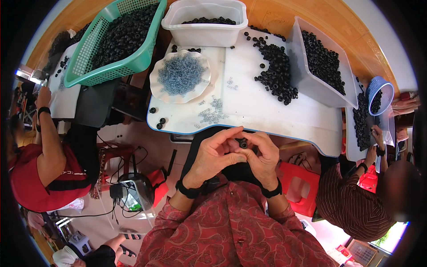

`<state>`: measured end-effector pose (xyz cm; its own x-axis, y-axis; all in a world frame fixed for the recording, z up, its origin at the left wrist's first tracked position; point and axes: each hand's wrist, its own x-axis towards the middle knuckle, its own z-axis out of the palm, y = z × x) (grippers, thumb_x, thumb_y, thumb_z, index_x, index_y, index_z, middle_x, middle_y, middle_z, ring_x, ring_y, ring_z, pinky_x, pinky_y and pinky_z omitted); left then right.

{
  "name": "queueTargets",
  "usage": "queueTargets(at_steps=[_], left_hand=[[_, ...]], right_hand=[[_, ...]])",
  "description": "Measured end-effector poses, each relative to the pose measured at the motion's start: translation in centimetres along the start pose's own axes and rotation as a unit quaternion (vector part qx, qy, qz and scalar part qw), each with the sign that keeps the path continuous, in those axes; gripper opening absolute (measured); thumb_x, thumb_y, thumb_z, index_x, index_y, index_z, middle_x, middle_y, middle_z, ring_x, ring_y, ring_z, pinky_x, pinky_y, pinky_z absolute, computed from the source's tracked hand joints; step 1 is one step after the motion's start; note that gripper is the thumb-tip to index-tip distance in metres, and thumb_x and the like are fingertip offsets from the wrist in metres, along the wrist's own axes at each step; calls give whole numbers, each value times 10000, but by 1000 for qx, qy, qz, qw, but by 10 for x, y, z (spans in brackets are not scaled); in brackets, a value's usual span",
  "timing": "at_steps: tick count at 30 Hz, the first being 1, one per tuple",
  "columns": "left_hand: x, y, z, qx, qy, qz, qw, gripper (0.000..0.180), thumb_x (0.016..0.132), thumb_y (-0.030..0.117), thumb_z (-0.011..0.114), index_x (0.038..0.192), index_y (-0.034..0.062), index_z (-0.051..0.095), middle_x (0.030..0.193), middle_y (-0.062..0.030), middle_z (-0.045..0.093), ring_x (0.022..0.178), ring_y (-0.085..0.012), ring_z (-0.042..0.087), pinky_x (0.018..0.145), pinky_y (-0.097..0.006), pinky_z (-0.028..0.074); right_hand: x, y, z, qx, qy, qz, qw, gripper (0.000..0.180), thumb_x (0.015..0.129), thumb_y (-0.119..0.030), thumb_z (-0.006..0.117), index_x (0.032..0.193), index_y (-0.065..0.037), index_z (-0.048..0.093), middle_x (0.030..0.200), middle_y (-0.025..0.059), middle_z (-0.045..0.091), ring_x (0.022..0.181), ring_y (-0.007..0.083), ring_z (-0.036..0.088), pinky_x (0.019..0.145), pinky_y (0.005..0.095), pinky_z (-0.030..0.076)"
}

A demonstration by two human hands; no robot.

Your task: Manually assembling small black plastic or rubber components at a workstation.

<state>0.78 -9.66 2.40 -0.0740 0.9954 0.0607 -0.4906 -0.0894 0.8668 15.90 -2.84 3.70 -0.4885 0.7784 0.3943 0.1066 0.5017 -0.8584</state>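
Observation:
My left hand [214,152] and my right hand [263,155] meet in front of my chest, just off the table's near edge. Between their closed fingertips they pinch a small black round part [243,143] with a hole in its end. The fingers cover much of it, and whether a second piece is in there I cannot tell. Beyond them, a white scalloped plate [156,84] carries a heap of tiny translucent blue-grey pieces [181,73]. More of these pieces lie loose on the white table [249,111]. Right of centre spreads a pile of similar black parts [276,73].
A green basket [111,78], a white tub [207,33] and a grey-white bin [300,80] hold black parts along the back. A few black parts sit near the left edge. One person [49,164] works at left, another [356,196] at right. A red stool [302,187] stands beside me.

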Motion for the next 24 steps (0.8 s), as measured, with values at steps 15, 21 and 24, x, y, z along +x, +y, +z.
queueTargets(at_steps=[15, 21, 24], left_hand=[[-2, -1, 8, 34, 48, 12, 998, 260, 887, -63, 626, 1146, -51, 606, 1043, -44, 602, 921, -76, 566, 771, -206, 471], [-1, 3, 4, 87, 69, 25, 994, 153, 916, -5, 618, 1053, -47, 671, 1037, -81, 648, 909, -107, 614, 793, -221, 505], [0, 3, 1, 64, 67, 11, 996, 134, 926, 9, 611, 1022, -48, 685, 998, -76, 665, 895, -105, 614, 789, -223, 502]], right_hand=[[-2, 1, 0, -11, -6, -13, 1000, 427, 755, 18, 772, 1166, -38, 667, 938, 77, 629, 772, 141, 608, 649, 240, 501], [-1, 0, 1, 11, -3, -2, 1000, 427, 749, 19, 779, 1158, -38, 669, 923, 69, 623, 765, 133, 601, 645, 234, 496], [0, 0, 1, 23, -15, -5, 1000, 418, 752, 21, 776, 1152, -38, 671, 917, 65, 617, 757, 126, 595, 639, 229, 490]])
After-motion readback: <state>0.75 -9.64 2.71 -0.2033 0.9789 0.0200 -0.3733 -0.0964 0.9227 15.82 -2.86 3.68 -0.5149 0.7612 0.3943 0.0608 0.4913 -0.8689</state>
